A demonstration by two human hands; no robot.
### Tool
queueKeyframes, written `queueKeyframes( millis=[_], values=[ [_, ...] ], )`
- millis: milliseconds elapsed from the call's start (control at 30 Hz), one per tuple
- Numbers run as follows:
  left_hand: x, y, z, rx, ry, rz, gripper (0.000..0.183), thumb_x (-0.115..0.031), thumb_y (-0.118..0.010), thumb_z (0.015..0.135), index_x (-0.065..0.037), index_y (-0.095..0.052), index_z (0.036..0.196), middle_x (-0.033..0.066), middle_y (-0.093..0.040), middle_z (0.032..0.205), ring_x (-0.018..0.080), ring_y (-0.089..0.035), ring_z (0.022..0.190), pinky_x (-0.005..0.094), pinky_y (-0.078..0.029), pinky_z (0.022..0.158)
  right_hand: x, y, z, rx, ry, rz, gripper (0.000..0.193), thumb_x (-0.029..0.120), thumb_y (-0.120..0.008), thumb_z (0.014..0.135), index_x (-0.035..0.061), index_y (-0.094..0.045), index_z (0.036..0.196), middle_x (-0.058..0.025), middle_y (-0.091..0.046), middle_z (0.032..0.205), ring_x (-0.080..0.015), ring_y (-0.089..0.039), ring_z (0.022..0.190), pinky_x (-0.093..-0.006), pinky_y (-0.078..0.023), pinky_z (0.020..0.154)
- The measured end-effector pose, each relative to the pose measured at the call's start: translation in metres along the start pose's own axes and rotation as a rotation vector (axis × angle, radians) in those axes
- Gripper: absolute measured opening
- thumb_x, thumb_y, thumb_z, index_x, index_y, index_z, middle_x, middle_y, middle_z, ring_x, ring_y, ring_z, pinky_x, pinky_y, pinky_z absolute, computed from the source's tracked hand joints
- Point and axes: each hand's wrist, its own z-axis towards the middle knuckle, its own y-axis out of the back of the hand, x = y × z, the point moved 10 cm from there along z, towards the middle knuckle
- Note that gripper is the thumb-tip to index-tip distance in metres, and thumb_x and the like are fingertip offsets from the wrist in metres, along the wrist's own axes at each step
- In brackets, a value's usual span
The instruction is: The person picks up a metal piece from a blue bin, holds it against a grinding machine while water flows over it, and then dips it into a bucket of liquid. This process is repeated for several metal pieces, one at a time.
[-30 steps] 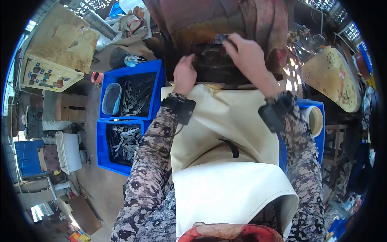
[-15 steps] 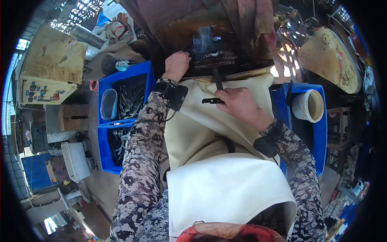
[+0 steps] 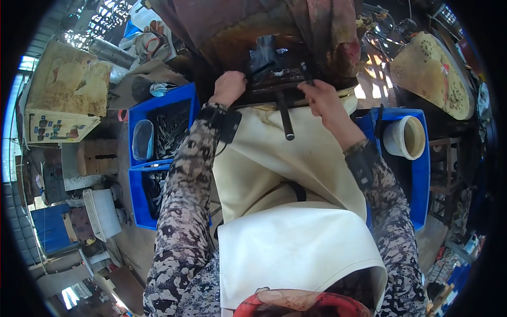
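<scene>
My left hand point(image 3: 229, 88) is closed at the left of a wet, dark work recess point(image 3: 277, 74). A narrow dark metal piece point(image 3: 262, 68) reaches right from its fingers. My right hand point(image 3: 323, 101) is at the recess's right side, its fingers closed on another slim dark metal piece point(image 3: 306, 73) that points up and away. Between the hands a black bar handle point(image 3: 285, 119) sticks out toward me over my cream apron point(image 3: 259, 137), and neither hand touches it. Water point(image 3: 266, 45) shows at the back of the recess.
Two blue bins point(image 3: 132, 182) on the left hold many dark metal pieces point(image 3: 173, 129) and a clear oval container point(image 3: 142, 140). At the right, a blue bin point(image 3: 420, 185) holds a whitish bucket point(image 3: 404, 137). A control box point(image 3: 63, 127) stands far left; reddish-brown cloth point(image 3: 222, 24) drapes over the recess.
My right hand has left the bar handle and moved up and right with its metal piece, which now points away. The bar's end is uncovered. A dark piece now shows beyond my left fingers.
</scene>
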Motion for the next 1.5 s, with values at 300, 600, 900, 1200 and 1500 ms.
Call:
queueKeyframes(
  millis=[300,600,900,1200,1500],
  values=[
    [-0.098,0.078,-0.056,-0.337,-0.051,-0.191,0.016,-0.021,-0.062,0.084,-0.007,-0.069,0.086,0.0132,-0.067,0.082,0.0341,-0.065,0.076,0.0437,-0.052,0.065,0.007,-0.064,0.042,0.029,-0.053,0.941,0.016,0.004,-0.059,0.092,0.0033,-0.052,0.107,-0.0134,-0.063,0.101,-0.0269,-0.063,0.093,-0.0403,-0.052,0.087],
    [-0.112,0.086,-0.075,-0.295,-0.267,-0.604,0.043,-0.002,-0.059,0.083,-0.006,-0.057,0.126,0.0169,-0.066,0.089,0.028,-0.068,0.075,0.0381,-0.055,0.063,-0.004,-0.024,0.033,-0.164,-0.05,0.839,0.015,0.004,-0.057,0.094,0.0016,-0.057,0.108,-0.0125,-0.065,0.098,-0.0219,-0.064,0.089,-0.0378,-0.054,0.081],
    [0.004,0.026,-0.02,-0.127,0.122,-0.779,0.043,0.008,-0.052,0.084,-0.003,-0.058,0.126,0.0187,-0.068,0.093,0.0237,-0.069,0.081,0.0334,-0.055,0.07,0.016,0.032,0.057,-0.334,0.305,-0.492,0.017,0.014,-0.056,0.093,0.0017,-0.058,0.104,-0.0096,-0.063,0.072,-0.018,-0.058,0.061,-0.032,-0.045,0.056],
    [-0.012,-0.009,0.019,-0.059,-0.103,-0.34,0.04,0.001,-0.054,0.081,-0.015,-0.067,0.116,0.0202,-0.067,0.104,0.0385,-0.062,0.1,0.0442,-0.05,0.086,0.014,0.035,0.054,-0.451,0.381,-0.785,0.019,0.018,-0.054,0.092,0.0019,-0.055,0.101,-0.0269,-0.062,0.085,-0.0466,-0.059,0.087,-0.0529,-0.045,0.072],
    [-0.019,-0.032,0.027,0.091,-0.216,-0.398,0.04,0.001,-0.054,0.082,-0.014,-0.066,0.117,0.0197,-0.066,0.108,0.0367,-0.062,0.103,0.0395,-0.049,0.091,0.013,0.038,0.055,-0.443,0.352,-0.712,0.016,0.014,-0.052,0.09,0.0,-0.052,0.097,-0.0283,-0.06,0.082,-0.0479,-0.058,0.086,-0.0533,-0.044,0.073]
  ],
)
